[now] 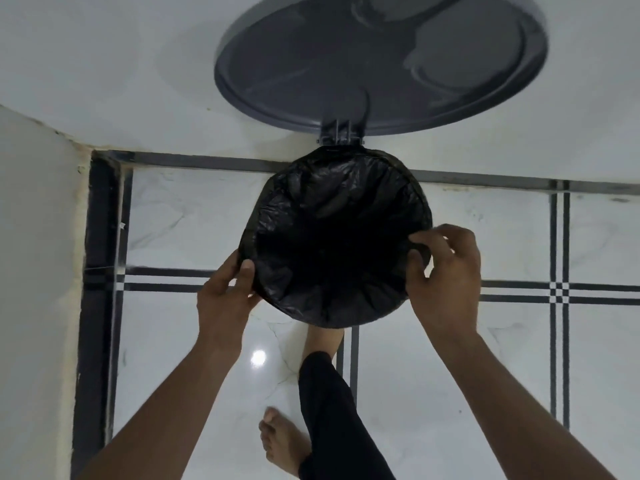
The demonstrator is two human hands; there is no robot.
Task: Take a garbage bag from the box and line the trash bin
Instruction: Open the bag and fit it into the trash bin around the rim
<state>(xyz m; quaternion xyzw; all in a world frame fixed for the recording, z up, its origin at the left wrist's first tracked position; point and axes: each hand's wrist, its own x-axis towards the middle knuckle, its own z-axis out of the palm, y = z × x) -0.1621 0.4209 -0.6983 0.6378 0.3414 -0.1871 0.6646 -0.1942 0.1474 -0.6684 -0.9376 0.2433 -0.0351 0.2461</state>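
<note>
nearest are the bare foot [280, 441] and the dark trouser leg [332, 410] on the floor tiles [433, 393]. the left hand [225, 292] pinches the garbage bag [332, 244] at the left rim of the trash bin [424, 202]; the right hand [446, 275] holds the folded edge at the right rim. the bag already sits inside the bin. i think it is best to pull the edge evenly down, without tearing. the lid [381, 64] stands open. the bin's body and pedal are hidden, and no box is visible.
</note>
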